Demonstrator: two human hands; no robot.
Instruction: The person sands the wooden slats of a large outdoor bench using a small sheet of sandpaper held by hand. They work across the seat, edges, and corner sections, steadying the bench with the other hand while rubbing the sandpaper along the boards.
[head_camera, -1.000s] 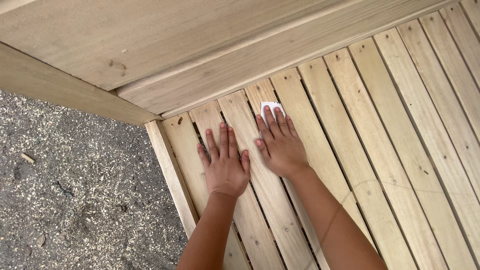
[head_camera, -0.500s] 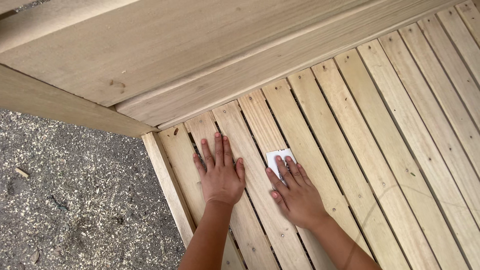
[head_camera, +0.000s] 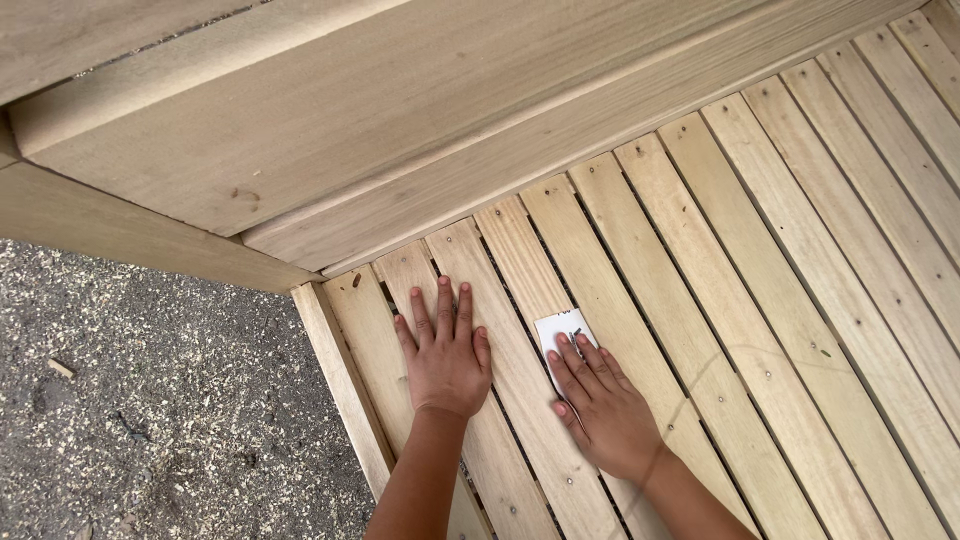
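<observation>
Two bare arms come up from the bottom edge. The left hand (head_camera: 445, 350) lies flat on the wooden slats (head_camera: 760, 300), palm down, with the fingers straight and a little spread. Its grip is fully open and holds nothing.

Just to its right, the right hand (head_camera: 605, 405) also lies flat, palm down. Under its fingers is a small white piece of paper (head_camera: 560, 330). The fingertips press on the lower part of the paper, and only the top corner peeks out. The grip is open and flat, pushing down on the paper, not closed around it. The paper sits on one slat, near the thin dark gap beside it. The two hands are near each other but do not touch.

The slats are pale wood boards side by side, running up and to the left, with narrow gaps between them. Small nail heads show in some boards. A thin wooden edge strip (head_camera: 340, 385) runs along the left side of the slats.

To the left of that strip is grey ground (head_camera: 130, 400) covered with sawdust and little wood chips.

Farther up, past the fingertips, the slats end at a long wooden rail (head_camera: 560, 150). Behind it a wide, smooth wooden board (head_camera: 350, 110) fills the top, with a small dark knot in it.
</observation>
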